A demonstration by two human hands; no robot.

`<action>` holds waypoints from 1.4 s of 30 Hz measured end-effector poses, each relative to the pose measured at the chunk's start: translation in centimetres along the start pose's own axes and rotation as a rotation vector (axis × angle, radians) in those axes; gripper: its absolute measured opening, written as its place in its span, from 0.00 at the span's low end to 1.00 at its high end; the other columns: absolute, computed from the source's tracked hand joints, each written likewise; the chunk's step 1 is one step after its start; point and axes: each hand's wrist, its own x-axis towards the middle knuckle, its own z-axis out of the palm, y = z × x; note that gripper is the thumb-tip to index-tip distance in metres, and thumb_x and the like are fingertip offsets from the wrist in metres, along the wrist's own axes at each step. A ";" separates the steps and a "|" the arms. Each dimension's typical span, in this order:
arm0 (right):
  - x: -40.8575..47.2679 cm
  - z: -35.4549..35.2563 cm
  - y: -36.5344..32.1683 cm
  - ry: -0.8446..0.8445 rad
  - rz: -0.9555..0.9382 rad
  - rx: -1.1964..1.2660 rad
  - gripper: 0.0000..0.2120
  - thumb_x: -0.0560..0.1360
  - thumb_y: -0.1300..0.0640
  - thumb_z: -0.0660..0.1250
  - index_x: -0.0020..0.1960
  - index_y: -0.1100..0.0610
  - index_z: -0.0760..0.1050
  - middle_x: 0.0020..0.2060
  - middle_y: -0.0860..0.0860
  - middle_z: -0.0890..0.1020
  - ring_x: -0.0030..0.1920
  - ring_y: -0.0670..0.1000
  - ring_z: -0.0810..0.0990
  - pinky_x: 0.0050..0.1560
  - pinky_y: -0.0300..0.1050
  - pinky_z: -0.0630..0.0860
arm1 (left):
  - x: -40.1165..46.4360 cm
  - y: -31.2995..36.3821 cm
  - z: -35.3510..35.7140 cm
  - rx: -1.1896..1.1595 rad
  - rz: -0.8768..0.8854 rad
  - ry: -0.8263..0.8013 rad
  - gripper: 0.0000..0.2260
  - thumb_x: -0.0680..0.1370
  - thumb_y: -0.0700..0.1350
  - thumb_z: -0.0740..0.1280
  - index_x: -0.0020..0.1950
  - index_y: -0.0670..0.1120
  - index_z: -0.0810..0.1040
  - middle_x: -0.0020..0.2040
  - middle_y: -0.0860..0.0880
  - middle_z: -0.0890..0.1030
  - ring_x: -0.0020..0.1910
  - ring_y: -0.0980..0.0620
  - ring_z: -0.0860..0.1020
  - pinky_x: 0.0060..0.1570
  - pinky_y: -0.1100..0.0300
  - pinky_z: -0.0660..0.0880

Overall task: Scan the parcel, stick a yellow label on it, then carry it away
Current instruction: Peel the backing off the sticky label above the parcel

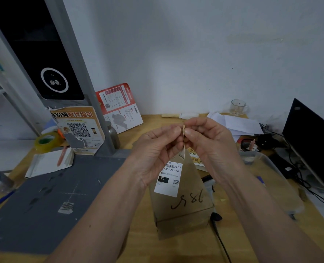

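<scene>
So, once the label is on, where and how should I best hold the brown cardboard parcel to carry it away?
Probably take the brown cardboard parcel by its two long side walls, one hand from the left and one from the right. It lies flat on the wooden desk, long and narrow, with its near end towards you, so both sides seem open to a grip.

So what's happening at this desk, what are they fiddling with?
A person is holding a small yellow label edge-on, pinched between the left hand and the right hand, apparently peeling it from its backing. Below the hands a brown parcel lies on the wooden desk, with a white shipping label on top. The yellow label is not yet stuck on.
</scene>
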 end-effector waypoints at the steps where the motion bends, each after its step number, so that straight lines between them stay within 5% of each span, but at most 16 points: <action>1: 0.0 0.0 0.0 0.000 -0.002 0.001 0.07 0.65 0.63 0.70 0.43 0.58 0.80 0.36 0.52 0.84 0.36 0.48 0.81 0.37 0.38 0.77 | -0.1 0.0 0.1 0.003 0.012 0.001 0.09 0.67 0.36 0.70 0.45 0.37 0.82 0.34 0.46 0.82 0.31 0.57 0.79 0.34 0.67 0.79; 5: 0.1 -0.1 0.1 0.002 -0.015 -0.009 0.07 0.66 0.64 0.73 0.43 0.58 0.81 0.37 0.52 0.84 0.38 0.50 0.81 0.40 0.41 0.78 | -0.5 0.3 0.2 0.075 0.090 -0.026 0.10 0.65 0.36 0.71 0.46 0.38 0.83 0.36 0.45 0.83 0.34 0.55 0.81 0.37 0.66 0.79; 9: 0.5 -0.3 0.2 0.053 -0.014 -0.024 0.07 0.67 0.66 0.71 0.44 0.59 0.81 0.39 0.56 0.83 0.44 0.56 0.81 0.50 0.51 0.79 | -0.9 0.2 0.5 0.371 0.255 0.061 0.14 0.65 0.35 0.74 0.49 0.42 0.84 0.46 0.42 0.86 0.47 0.46 0.84 0.51 0.58 0.80; 21: 0.8 0.5 -0.1 0.133 -0.088 -0.087 0.06 0.68 0.67 0.73 0.42 0.58 0.82 0.39 0.58 0.84 0.45 0.61 0.82 0.56 0.62 0.78 | -1.5 0.0 1.8 0.582 0.491 0.201 0.09 0.70 0.34 0.74 0.47 0.45 0.85 0.43 0.45 0.87 0.44 0.48 0.85 0.46 0.62 0.81; 29: 0.8 0.1 -0.1 0.104 -0.080 -0.099 0.08 0.70 0.69 0.70 0.43 0.58 0.83 0.39 0.55 0.85 0.42 0.56 0.83 0.46 0.47 0.79 | -1.3 0.1 1.6 0.536 0.480 0.181 0.10 0.70 0.32 0.73 0.47 0.44 0.85 0.42 0.46 0.87 0.42 0.51 0.85 0.43 0.65 0.79; 33: 0.7 0.2 -0.1 0.107 -0.087 -0.079 0.06 0.65 0.61 0.74 0.41 0.57 0.83 0.37 0.55 0.85 0.41 0.55 0.83 0.47 0.49 0.80 | -1.3 -0.1 1.7 0.546 0.495 0.165 0.09 0.71 0.33 0.73 0.47 0.44 0.85 0.42 0.46 0.87 0.42 0.51 0.85 0.43 0.66 0.79; 42: 0.8 0.4 -0.1 0.116 -0.052 -0.103 0.08 0.71 0.69 0.69 0.42 0.58 0.82 0.34 0.53 0.84 0.36 0.50 0.82 0.40 0.40 0.78 | -1.4 0.0 1.6 0.534 0.478 0.175 0.11 0.70 0.32 0.72 0.44 0.47 0.85 0.38 0.52 0.87 0.39 0.57 0.84 0.40 0.69 0.78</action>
